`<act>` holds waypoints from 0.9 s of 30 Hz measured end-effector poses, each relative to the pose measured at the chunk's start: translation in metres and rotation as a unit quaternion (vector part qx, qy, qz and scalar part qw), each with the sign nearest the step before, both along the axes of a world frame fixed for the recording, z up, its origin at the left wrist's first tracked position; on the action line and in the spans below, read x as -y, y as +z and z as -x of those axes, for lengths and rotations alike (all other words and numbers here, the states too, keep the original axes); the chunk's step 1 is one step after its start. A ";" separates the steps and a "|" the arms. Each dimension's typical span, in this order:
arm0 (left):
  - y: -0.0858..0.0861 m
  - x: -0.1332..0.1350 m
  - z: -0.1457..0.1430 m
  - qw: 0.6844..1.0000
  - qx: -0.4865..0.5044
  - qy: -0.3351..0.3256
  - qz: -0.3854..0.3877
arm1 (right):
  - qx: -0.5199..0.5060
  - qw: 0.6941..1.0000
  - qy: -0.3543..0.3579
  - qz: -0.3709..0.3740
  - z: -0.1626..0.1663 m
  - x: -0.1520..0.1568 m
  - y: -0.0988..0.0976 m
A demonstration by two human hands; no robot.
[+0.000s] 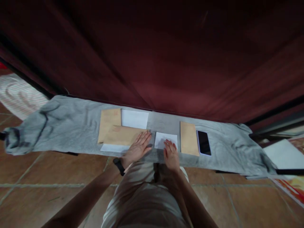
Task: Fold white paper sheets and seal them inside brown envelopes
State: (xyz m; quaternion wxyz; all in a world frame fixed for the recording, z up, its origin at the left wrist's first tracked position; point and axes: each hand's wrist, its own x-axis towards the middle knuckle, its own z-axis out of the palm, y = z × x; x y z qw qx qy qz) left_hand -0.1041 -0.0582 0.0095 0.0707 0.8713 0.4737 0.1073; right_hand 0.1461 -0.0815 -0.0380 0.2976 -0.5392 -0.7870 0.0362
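Observation:
My left hand point(140, 145) lies flat with fingers stretched out, its fingertips on the right end of a brown envelope point(123, 135). That envelope overlaps another brown envelope point(110, 117) and a white sheet of paper point(114, 148). A second white sheet point(135, 118) lies behind them. My right hand point(171, 155) rests its slightly bent fingers on a small white paper point(161, 139), which looks folded; the fingers are a little apart and grip nothing that I can see. Right of this hand lies one more brown envelope point(189, 139).
A phone point(204, 143) lies beside the right envelope. Everything rests on a narrow bench with a grey cloth point(76, 126), against a dark red upright surface point(152, 63). Striped fabric point(20, 93) is at far left; papers point(283, 154) are at far right. Tiled floor point(59, 202) shows below.

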 end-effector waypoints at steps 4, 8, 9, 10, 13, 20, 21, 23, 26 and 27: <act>-0.013 0.013 -0.052 0.998 0.063 -0.027 -0.012 | 0.026 0.999 0.007 0.043 0.009 -0.011 0.000; -0.025 0.015 -0.098 0.994 0.112 -0.012 0.000 | 0.025 0.997 0.000 0.067 0.005 -0.019 -0.005; -0.028 0.012 -0.107 0.993 0.117 0.002 0.004 | 0.028 0.997 -0.005 0.068 0.004 -0.020 -0.006; -0.031 0.009 -0.113 0.993 0.120 0.018 0.008 | 0.034 0.997 -0.011 0.069 0.003 -0.020 -0.007; -0.038 -0.001 -0.121 0.990 0.120 0.066 0.016 | 0.061 0.995 -0.046 0.069 0.002 -0.020 -0.006; -0.046 -0.004 -0.119 0.989 0.076 0.123 -0.013 | 0.091 0.987 -0.111 0.075 0.004 -0.010 -0.001; -0.045 -0.002 -0.119 0.990 0.067 0.125 -0.016 | 0.089 0.987 -0.115 0.075 0.005 -0.009 -0.001; -0.043 0.004 -0.117 0.990 0.049 0.127 -0.021 | 0.083 0.986 -0.121 0.075 0.005 -0.007 -0.001; -0.040 0.013 -0.112 0.990 0.029 0.133 -0.025 | 0.076 0.987 -0.125 0.072 0.004 -0.005 -0.002; -0.039 0.017 -0.110 0.990 0.023 0.135 -0.026 | 0.075 0.987 -0.123 0.069 0.004 -0.005 -0.003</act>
